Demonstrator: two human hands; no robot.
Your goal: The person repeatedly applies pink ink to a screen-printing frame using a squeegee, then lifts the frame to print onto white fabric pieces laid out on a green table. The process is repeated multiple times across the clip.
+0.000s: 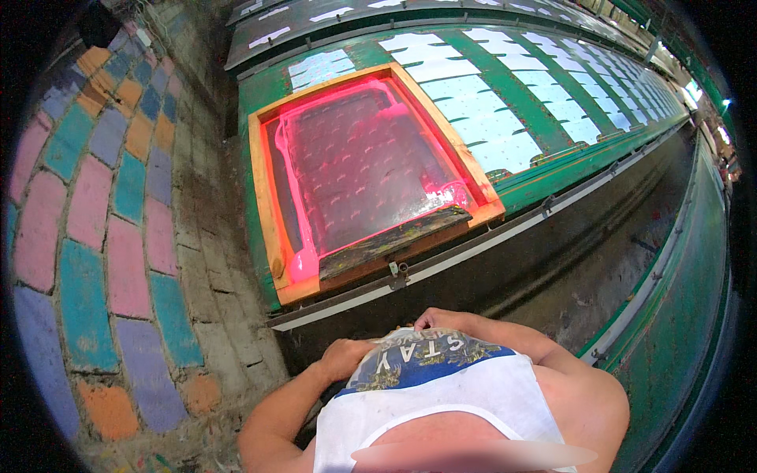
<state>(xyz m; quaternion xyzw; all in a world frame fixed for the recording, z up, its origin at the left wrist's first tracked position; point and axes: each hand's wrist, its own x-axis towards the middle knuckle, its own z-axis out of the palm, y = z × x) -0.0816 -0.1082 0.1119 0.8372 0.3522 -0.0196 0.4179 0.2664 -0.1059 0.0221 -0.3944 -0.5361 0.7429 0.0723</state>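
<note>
My left hand is at the lower front of my white and blue tank top, its fingers curled in against the cloth. On the other side of that front edge, my right hand has its fingers bent closed at the cloth; the fingertips of both hands are partly hidden. Beyond them, a wooden-framed printing screen lies on the green table, apart from my hands. Bright pink ink coats its inner borders and pools in the corners. A dark, ink-stained squeegee rests along the screen's near side.
Rows of pale cut pieces lie along the long green table, running off to the far right. A metal rail with clamps edges its near side. Another green table stands at right. A painted brick wall rises at left.
</note>
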